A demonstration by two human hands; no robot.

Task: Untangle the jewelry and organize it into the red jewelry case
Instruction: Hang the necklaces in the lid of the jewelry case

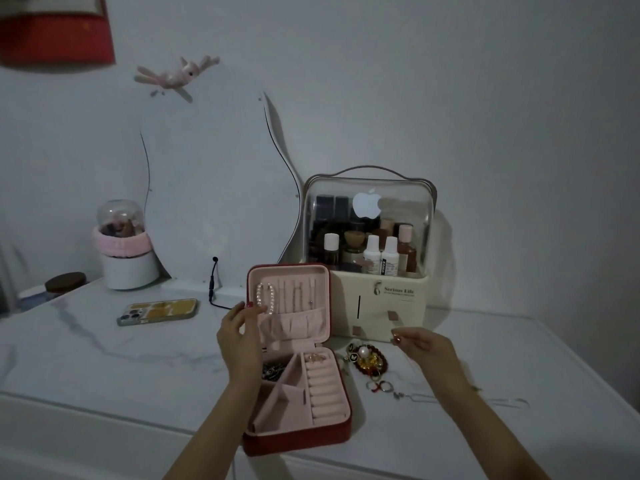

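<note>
My red jewelry case (298, 434) sits open on the table (104, 358), right in front of me. Its lid stands up, and a pearl bracelet (266, 296) hangs inside the lid beside some thin chains. My left hand (239, 336) is up by the lid with its fingers loose and a bit spread, close to the pearls. I cannot tell if they touch them.

My right hand (420, 344) is lifted above the table. Its finger and thumb are pressed together like a pinch. I think it may hold a very thin chain, but it is too small for me to see.

The pile of jewelry (367, 363) lies on the table just beside the case, on its right. It has dark red beads, a pearl and gold bits. Some rings (379, 386) and a thin chain (450, 398) lie near it.

To do this step well, I should go slow and pull softly, so nothing snaps. I should free one piece at a time. My left hand can keep the lid steady while I hang a chain on a hook.
</note>
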